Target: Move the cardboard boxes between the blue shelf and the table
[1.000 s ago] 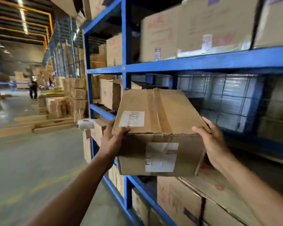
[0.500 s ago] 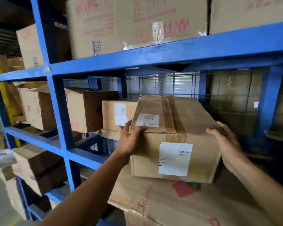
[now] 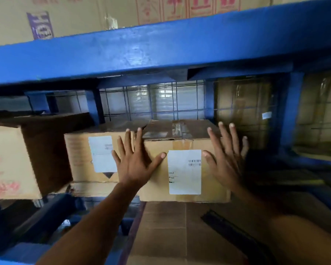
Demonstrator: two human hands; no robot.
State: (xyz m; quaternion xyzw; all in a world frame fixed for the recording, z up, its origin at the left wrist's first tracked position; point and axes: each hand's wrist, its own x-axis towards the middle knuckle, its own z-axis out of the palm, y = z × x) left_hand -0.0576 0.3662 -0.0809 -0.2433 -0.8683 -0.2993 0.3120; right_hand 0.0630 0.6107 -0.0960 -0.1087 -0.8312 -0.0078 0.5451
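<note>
The cardboard box (image 3: 155, 188) stands inside the blue shelf (image 3: 161, 50), on the level just under the thick front beam, and it rests on the flat top of a larger carton (image 3: 170, 236) below it. Its front face carries a white label (image 3: 184, 172) with a barcode, and brown tape runs over its top. Both hands lie flat against this front face. The left hand (image 3: 134, 165) is at the left edge of the box, with straight, spread fingers and the thumb pointing toward the label. The right hand (image 3: 225, 161) is at the right edge, also with fingers straight and spread; its fingertips reach above the top edge and a little past the right side. Neither hand curls around anything. Directly left of the box, side against side, stands a second box (image 3: 80, 159) of similar height with its own white label. Further left there is a bigger box (image 3: 8, 161) with red print. Behind the boxes a wire mesh (image 3: 151, 104) closes the back of the shelf. On the level above the beam stand more cartons (image 3: 84, 14) with red print and a purple sticker.
</note>
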